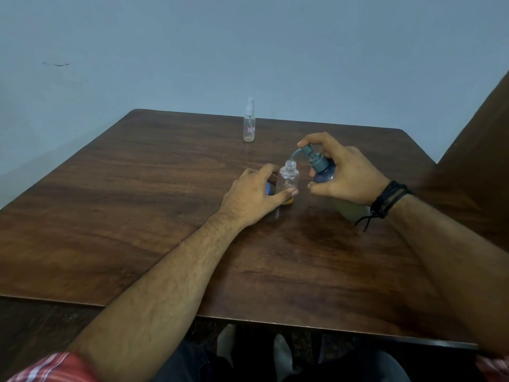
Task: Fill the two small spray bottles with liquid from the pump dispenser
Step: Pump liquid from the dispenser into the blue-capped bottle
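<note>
A small clear bottle (287,179) stands uncapped on the brown wooden table (137,202), a little yellow liquid at its base. My left hand (253,195) holds it by the lower body. Just right of it is the pump dispenser (321,166), with a grey-blue pump head and a bluish body. Its spout curves down over the open neck of the small bottle. My right hand (345,175) grips the dispenser, index finger on top of the pump head. A second small spray bottle (249,121), capped with its white sprayer, stands upright near the table's far edge.
Something blue (268,188) shows partly behind my left hand; I cannot tell what it is. A pale blue wall rises behind the table. A dark brown surface (479,161) rises at the right. My legs and feet show below the near table edge.
</note>
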The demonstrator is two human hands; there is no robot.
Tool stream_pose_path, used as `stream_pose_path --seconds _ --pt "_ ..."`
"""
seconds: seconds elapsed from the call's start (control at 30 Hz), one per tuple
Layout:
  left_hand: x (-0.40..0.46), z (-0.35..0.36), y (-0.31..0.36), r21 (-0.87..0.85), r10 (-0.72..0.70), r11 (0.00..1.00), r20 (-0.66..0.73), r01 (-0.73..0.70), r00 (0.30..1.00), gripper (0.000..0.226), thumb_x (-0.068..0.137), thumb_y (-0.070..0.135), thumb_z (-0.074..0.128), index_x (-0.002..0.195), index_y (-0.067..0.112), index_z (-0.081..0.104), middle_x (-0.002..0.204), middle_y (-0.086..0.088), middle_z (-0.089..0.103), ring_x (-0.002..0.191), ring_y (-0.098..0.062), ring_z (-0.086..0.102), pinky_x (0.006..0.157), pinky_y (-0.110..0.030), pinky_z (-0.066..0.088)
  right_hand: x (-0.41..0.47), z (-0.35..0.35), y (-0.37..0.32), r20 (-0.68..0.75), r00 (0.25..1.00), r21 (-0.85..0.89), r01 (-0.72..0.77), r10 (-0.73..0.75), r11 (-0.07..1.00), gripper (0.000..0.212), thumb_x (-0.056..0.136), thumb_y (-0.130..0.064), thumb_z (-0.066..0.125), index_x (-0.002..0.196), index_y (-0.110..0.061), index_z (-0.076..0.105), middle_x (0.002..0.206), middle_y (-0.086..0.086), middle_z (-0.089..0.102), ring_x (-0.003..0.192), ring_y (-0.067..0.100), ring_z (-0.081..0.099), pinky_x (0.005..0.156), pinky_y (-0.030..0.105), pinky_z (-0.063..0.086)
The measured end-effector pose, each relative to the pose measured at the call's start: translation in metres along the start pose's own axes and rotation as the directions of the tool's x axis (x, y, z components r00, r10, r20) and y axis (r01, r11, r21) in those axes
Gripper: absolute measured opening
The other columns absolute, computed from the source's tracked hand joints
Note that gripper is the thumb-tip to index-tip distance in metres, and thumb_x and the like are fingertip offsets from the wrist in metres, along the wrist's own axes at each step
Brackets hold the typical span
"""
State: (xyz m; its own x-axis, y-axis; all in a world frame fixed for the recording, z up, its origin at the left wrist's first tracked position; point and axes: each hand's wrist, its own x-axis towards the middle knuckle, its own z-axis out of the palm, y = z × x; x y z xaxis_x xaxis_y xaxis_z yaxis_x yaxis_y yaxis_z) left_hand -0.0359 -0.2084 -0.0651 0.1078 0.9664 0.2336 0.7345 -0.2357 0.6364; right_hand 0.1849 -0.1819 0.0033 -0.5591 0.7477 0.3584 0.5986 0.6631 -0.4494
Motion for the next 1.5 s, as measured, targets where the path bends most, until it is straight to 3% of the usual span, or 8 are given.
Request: stream_pose_path --seconds 0.2,0.33,0.5,0.7,0.87,1.07,1.3,1.5 --pt "0.0007 -0.0001 -0.0004 -0.005 -0.004 1.0 0.018 0.004 1.0 0.073 0.079 0.078 0.06 0.138 0.036 0.048 0.125 0.008 0.058 0.127 -0.014 0.047 0.1 -0.047 0.049 0.0002 -0.0011 0.0023 -0.012 1.0 0.026 0.0 0.0 1.0 0.066 0.073 -0.014 0.079 0.121 -0.042 0.043 0.083 -0.006 0.068 0.074 0.006 0.066 0.066 0.023 0.053" --pt "0.0 -0.0006 0.0005 -0.006 -0.008 1.0 0.015 0.008 1.0 0.078 0.073 0.084 0.054 0.136 0.038 0.048 0.117 0.013 0.053 0.126 -0.013 0.047 0.1 -0.048 0.05 0.0 -0.0003 0.0029 -0.016 1.0 0.021 0.005 -0.005 1.0 0.072 0.074 -0.013 0.08 0.13 -0.039 0.043 0.081 -0.003 0.068 0.072 0.012 0.066 0.069 0.026 0.054" --pt "-0.0007 -0.0012 0.0011 -0.002 -0.001 1.0 0.009 0.001 1.0 0.081 0.071 0.086 0.051 0.136 0.037 0.049 0.111 0.018 0.047 0.124 -0.012 0.046 0.099 -0.047 0.05 0.001 -0.0001 0.0016 -0.001 1.0 0.036 0.0 0.0 0.999 0.064 0.072 -0.015 0.078 0.122 -0.038 0.045 0.082 -0.006 0.068 0.072 0.009 0.065 0.067 0.027 0.054" --pt "0.0005 -0.0011 0.0009 -0.009 -0.033 0.999 0.027 0.033 0.999 0.083 0.071 0.087 0.052 0.139 0.039 0.046 0.129 0.006 0.056 0.131 -0.018 0.046 0.101 -0.05 0.049 0.0005 0.0002 0.0017 -0.008 1.0 0.021 -0.001 0.001 1.0 0.071 0.074 -0.014 0.08 0.13 -0.036 0.044 0.081 -0.003 0.068 0.071 0.012 0.066 0.069 0.028 0.053" --pt "0.0002 -0.0002 0.0005 -0.005 -0.012 1.0 0.006 0.012 1.0 0.074 0.079 0.078 0.06 0.138 0.037 0.048 0.113 0.015 0.046 0.129 -0.017 0.047 0.099 -0.046 0.048 0.0012 -0.0006 0.0007 0.003 1.0 0.028 -0.006 0.005 1.0 0.065 0.072 -0.015 0.079 0.123 -0.037 0.045 0.082 -0.004 0.068 0.072 0.01 0.065 0.066 0.026 0.053" --pt "0.0013 0.0004 -0.0004 -0.008 -0.019 1.0 0.016 0.019 1.0 0.076 0.079 0.079 0.059 0.14 0.036 0.047 0.133 0.003 0.058 0.131 -0.018 0.046 0.102 -0.05 0.049 0.0002 -0.0001 0.0012 -0.006 1.0 0.016 -0.007 0.007 1.0 0.07 0.074 -0.014 0.08 0.129 -0.037 0.043 0.082 -0.004 0.068 0.072 0.011 0.066 0.069 0.027 0.054" --pt "0.0012 0.0002 0.0 0.007 -0.004 1.0 0.007 0.004 1.0 0.075 0.08 0.078 0.06 0.139 0.034 0.048 0.119 0.011 0.052 0.128 -0.016 0.047 0.1 -0.047 0.049 0.0004 -0.0007 0.0007 -0.001 1.0 0.044 -0.006 0.006 0.999 0.063 0.073 -0.014 0.078 0.121 -0.037 0.045 0.084 -0.006 0.067 0.074 0.008 0.065 0.067 0.024 0.052" --pt "0.001 0.0008 -0.0005 0.001 0.004 1.0 -0.001 -0.004 1.0 0.072 0.08 0.077 0.061 0.138 0.036 0.049 0.112 0.017 0.046 0.124 -0.011 0.045 0.098 -0.043 0.048 0.0006 0.0005 0.0017 -0.004 1.0 0.008 0.002 -0.002 1.0 0.071 0.074 -0.014 0.079 0.131 -0.037 0.042 0.082 -0.002 0.068 0.071 0.011 0.065 0.067 0.025 0.053"
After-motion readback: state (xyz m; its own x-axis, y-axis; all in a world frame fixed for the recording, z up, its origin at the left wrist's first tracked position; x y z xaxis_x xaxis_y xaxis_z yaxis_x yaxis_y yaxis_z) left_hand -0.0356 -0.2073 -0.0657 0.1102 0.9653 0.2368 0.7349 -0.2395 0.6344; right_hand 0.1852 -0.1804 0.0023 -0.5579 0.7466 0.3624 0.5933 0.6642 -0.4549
